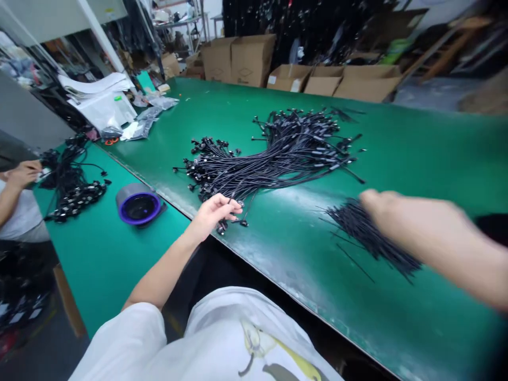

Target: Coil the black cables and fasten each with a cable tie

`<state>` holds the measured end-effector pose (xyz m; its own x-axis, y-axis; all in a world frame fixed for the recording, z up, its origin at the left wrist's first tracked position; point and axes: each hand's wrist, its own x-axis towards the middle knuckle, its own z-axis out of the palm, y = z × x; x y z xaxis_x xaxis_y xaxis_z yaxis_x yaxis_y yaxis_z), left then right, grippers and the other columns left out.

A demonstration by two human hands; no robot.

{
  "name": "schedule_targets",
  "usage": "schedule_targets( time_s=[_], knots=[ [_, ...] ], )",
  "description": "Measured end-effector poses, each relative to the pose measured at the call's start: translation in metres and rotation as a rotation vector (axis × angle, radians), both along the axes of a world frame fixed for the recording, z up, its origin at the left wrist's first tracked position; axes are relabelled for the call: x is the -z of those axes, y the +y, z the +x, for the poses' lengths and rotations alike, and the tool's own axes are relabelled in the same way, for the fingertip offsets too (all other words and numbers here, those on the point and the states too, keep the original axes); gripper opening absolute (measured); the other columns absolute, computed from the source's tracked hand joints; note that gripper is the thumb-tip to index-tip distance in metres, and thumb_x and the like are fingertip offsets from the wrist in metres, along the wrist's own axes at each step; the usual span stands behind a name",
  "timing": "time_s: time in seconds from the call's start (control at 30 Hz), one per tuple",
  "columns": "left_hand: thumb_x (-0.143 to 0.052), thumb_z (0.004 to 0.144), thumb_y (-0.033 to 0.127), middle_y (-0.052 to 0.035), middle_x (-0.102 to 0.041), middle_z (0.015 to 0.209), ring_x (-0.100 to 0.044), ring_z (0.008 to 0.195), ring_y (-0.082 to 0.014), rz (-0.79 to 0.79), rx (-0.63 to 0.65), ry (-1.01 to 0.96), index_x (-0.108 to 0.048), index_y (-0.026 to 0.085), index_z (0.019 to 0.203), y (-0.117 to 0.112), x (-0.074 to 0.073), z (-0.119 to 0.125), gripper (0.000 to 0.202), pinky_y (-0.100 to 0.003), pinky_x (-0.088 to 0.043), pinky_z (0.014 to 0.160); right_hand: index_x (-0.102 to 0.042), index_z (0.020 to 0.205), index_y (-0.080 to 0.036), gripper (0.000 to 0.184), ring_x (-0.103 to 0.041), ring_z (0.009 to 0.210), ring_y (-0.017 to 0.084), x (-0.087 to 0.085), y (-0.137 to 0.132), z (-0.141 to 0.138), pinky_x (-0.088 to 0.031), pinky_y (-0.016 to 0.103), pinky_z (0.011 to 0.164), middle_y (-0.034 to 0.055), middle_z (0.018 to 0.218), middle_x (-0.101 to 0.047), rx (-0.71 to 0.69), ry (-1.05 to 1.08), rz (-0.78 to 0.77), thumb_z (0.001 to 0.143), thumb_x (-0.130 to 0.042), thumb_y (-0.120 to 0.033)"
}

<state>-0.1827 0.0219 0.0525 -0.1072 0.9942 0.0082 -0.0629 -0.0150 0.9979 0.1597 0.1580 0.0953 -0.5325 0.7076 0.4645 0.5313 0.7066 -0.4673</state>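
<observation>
Fingers (232, 205) of my left hand (212, 214) are pinched on thin black cables at the near edge of the big connector-tipped bundle (278, 159), just ahead of them on the green desk (317, 301). My right hand (381, 203), blurred, sits over a smaller bundle of black leads (369, 238); I cannot tell its grip. Cardboard boxes (252, 61) stand well beyond the fingers.

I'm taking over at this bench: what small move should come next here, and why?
Probably draw the black cable in the left hand clear of the cable pile. The fingers seem to pinch it, a plug hangs near the edge of the green bench, and the cable leads toward the pile. The right hand, blurred above a loose black bundle, looks occupied.
</observation>
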Motion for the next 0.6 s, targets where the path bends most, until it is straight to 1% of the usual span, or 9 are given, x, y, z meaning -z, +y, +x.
schedule_targets(
  time_s=[0.03,0.07,0.13,0.2,0.3,0.37,0.47,0.53,0.6],
  knots=[
    [-0.058,0.088,0.034,-0.0097,-0.066,0.112,-0.063,0.102,-0.0194,0.065,0.047,0.167,-0.058,0.017,0.092,0.001,0.001,0.016,0.017,-0.032,-0.050,0.087,-0.041,0.057,-0.023,0.037,-0.034,0.033,0.010,0.007,-0.027,-0.007,-0.024,0.026,0.045,-0.0039,0.043,-0.035,-0.108,-0.257,0.030,0.094,-0.042,-0.019],
    [-0.053,0.091,0.033,-0.0105,-0.064,0.118,-0.060,0.110,-0.0206,0.125,0.104,0.316,-0.059,0.018,0.098,0.001,0.003,0.033,0.017,-0.034,-0.047,0.095,-0.047,0.062,-0.022,0.029,-0.042,0.038,0.011,0.011,-0.052,-0.017,-0.022,0.025,0.044,-0.0016,0.050,-0.049,-0.166,-0.361,0.000,0.091,-0.048,-0.020],
    [-0.046,0.095,0.032,-0.0095,-0.066,0.114,-0.060,0.108,-0.0196,0.170,0.271,0.483,-0.059,0.018,0.108,-0.001,0.008,0.063,0.022,-0.035,-0.043,0.098,-0.053,0.072,-0.020,0.020,-0.051,0.046,0.012,0.009,-0.087,-0.039,-0.020,0.025,0.045,0.0006,0.063,-0.060,-0.198,-0.559,-0.026,0.091,-0.051,-0.023],
    [-0.041,0.098,0.034,-0.0040,-0.067,0.085,-0.062,0.081,-0.0155,0.082,0.461,0.433,-0.059,0.018,0.113,-0.004,0.014,0.082,0.028,-0.032,-0.048,0.085,-0.057,0.081,-0.018,0.020,-0.058,0.057,0.015,-0.002,-0.091,-0.051,-0.021,0.026,0.047,0.0038,0.076,-0.066,-0.104,-0.653,-0.045,0.094,-0.049,-0.031],
    [-0.050,0.095,0.041,0.0082,-0.040,0.050,-0.038,0.044,-0.0072,-0.149,0.601,0.029,-0.065,0.013,0.104,-0.005,0.016,0.080,0.033,-0.022,-0.045,0.057,-0.060,0.086,-0.019,0.026,-0.061,0.068,0.017,-0.011,-0.062,-0.029,-0.029,0.025,0.053,0.0040,0.082,-0.068,-0.038,-0.622,-0.153,0.094,-0.051,-0.042],
    [-0.058,0.091,0.039,0.0119,-0.025,0.046,-0.023,0.037,-0.0035,-0.231,0.539,-0.349,-0.068,0.011,0.090,-0.002,0.007,0.062,0.029,-0.016,-0.038,0.046,-0.063,0.089,-0.020,0.027,-0.063,0.074,0.017,-0.002,-0.041,0.001,-0.038,0.026,0.060,0.0032,0.086,-0.070,-0.075,-0.507,-0.222,0.094,-0.049,-0.042],
    [-0.053,0.095,0.027,0.0113,-0.024,0.047,-0.021,0.036,-0.0016,-0.170,0.232,-0.783,-0.068,0.010,0.095,0.003,-0.015,0.032,0.023,-0.007,-0.033,0.040,-0.064,0.102,-0.019,0.031,-0.066,0.086,0.019,0.026,-0.030,0.035,-0.045,0.028,0.073,0.0056,0.097,-0.071,-0.036,-0.272,-0.183,0.098,-0.040,-0.038],
    [-0.044,0.099,0.023,0.0094,-0.033,0.051,-0.031,0.039,-0.0009,-0.093,0.059,-0.897,-0.064,0.009,0.111,0.006,-0.027,0.020,0.027,-0.003,-0.034,0.042,-0.063,0.106,-0.017,0.033,-0.066,0.085,0.019,0.046,-0.038,0.040,-0.046,0.028,0.072,0.0074,0.097,-0.071,0.022,-0.222,-0.078,0.099,-0.037,-0.035],
    [-0.043,0.100,0.023,0.0084,-0.039,0.053,-0.037,0.041,-0.0008,-0.069,0.013,-0.876,-0.061,0.008,0.117,0.010,-0.030,0.021,0.029,-0.004,-0.035,0.042,-0.064,0.100,-0.017,0.032,-0.065,0.073,0.018,0.058,-0.057,0.030,-0.043,0.028,0.063,0.0075,0.088,-0.070,0.009,-0.326,0.035,0.099,-0.036,-0.032]
  ],
)
